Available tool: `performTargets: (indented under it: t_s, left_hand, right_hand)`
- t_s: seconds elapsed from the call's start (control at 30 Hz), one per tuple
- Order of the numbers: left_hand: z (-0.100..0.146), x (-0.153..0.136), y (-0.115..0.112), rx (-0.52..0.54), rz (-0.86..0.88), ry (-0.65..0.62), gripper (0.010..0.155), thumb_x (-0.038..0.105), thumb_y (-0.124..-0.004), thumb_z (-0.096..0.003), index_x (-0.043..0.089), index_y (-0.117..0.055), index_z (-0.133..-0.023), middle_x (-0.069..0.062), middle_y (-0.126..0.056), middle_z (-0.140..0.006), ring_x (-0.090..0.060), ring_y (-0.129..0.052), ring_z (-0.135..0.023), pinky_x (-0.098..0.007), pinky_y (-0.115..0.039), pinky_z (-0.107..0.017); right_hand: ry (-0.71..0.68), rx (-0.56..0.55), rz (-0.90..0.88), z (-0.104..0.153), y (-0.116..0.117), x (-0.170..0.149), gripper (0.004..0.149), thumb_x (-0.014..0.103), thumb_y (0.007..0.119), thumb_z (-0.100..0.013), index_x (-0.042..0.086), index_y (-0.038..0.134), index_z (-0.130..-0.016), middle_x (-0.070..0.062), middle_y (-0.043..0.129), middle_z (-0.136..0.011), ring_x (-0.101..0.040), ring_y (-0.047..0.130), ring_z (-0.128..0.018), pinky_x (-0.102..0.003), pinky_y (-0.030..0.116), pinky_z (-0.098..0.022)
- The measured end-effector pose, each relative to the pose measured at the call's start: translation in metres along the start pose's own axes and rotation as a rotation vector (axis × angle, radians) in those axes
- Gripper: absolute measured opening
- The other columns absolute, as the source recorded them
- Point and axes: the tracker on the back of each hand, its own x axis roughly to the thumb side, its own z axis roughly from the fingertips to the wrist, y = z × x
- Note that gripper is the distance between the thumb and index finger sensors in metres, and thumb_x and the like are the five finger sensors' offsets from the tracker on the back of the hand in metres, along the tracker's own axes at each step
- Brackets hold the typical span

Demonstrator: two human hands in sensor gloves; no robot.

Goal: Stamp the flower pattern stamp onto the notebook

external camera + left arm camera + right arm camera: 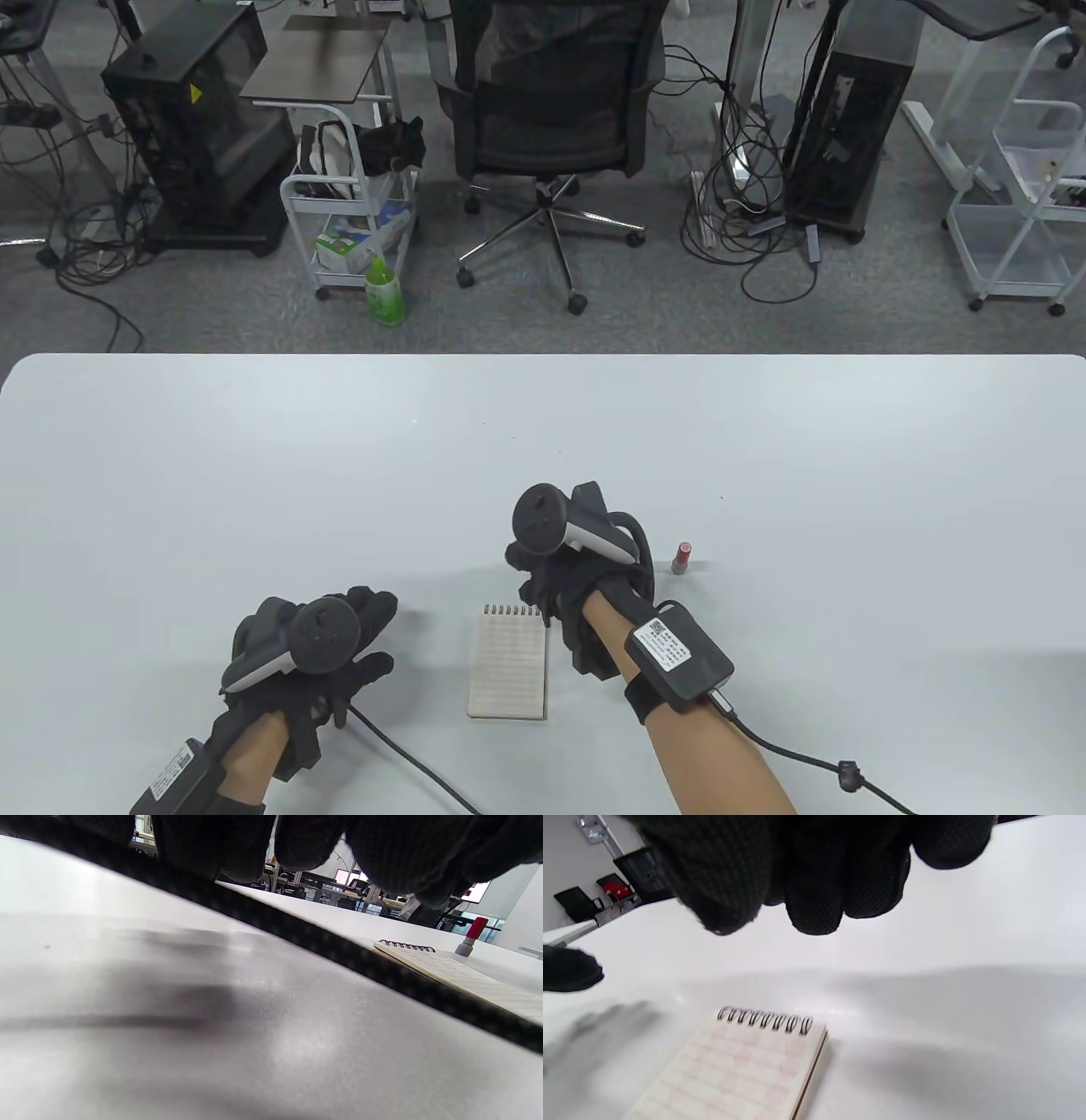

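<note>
A small cream spiral-bound notebook (507,664) is flanked by the left hand (318,654), fingers spread on the white worktop (254,475), and the right hand (564,586), fingers curled and empty; a red-capped stamp (682,558) is seen at 2 o'clock.

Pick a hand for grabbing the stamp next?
Right. The right hand hovers by the notebook's spiral edge, the stamp just to its right; the left hand sits beyond the notebook.

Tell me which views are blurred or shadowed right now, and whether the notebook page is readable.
Table view: sharp, evenly lit, notebook and stamp clear. Left wrist view: foreground table smeared with dark streaky shadows, a black cable crossing; stamp sharp. Right wrist view: gloved fingers out of focus, notebook soft, faint pink marks visible but unreadable.
</note>
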Motion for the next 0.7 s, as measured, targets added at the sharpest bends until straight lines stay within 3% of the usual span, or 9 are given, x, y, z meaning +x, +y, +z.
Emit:
performTargets:
  t_s: [0.13,0.33,0.47,0.7]
  left_hand:
    - [0.001,0.0,0.0,0.005,-0.003,0.0,0.073,0.052,-0.072,-0.0421,0.021,-0.053,-0.105,-0.016,-0.054,-0.11,-0.046,-0.062,-0.099,-0.072,-0.049,-0.065]
    - [0.002,0.0,0.0,-0.002,0.008,0.004,0.073,0.051,-0.072,-0.0421,0.021,-0.053,-0.105,-0.016,-0.054,-0.11,-0.047,-0.062,-0.099,-0.072,-0.048,-0.065]
    - [0.002,0.001,0.0,-0.004,0.001,0.001,0.073,0.052,-0.072,-0.0421,0.021,-0.053,-0.105,-0.016,-0.054,-0.11,-0.047,-0.063,-0.099,-0.072,-0.048,-0.065]
    - [0.001,0.001,-0.001,-0.007,-0.001,0.0,0.073,0.051,-0.072,-0.0422,0.022,-0.053,-0.106,-0.016,-0.054,-0.11,-0.047,-0.062,-0.099,-0.072,-0.047,-0.065]
  right_hand:
    - [0.037,-0.149,0.062,0.018,-0.018,-0.015,0.061,0.034,0.087,-0.038,0.022,0.071,-0.096,-0.017,0.071,-0.096,-0.046,0.07,-0.09,-0.061,0.056,-0.062]
    - [0.216,-0.327,0.329,0.041,-0.034,-0.05,0.066,0.039,0.085,-0.038,0.023,0.067,-0.099,-0.018,0.063,-0.101,-0.047,0.065,-0.092,-0.061,0.056,-0.063]
    - [0.396,-0.278,0.472,0.041,-0.028,-0.08,0.065,0.042,0.085,-0.038,0.024,0.068,-0.098,-0.017,0.067,-0.099,-0.045,0.074,-0.086,-0.058,0.062,-0.06]
    - [0.521,-0.187,0.419,0.03,-0.009,-0.11,0.064,0.043,0.086,-0.038,0.024,0.07,-0.097,-0.017,0.076,-0.091,-0.04,0.091,-0.069,-0.055,0.072,-0.05]
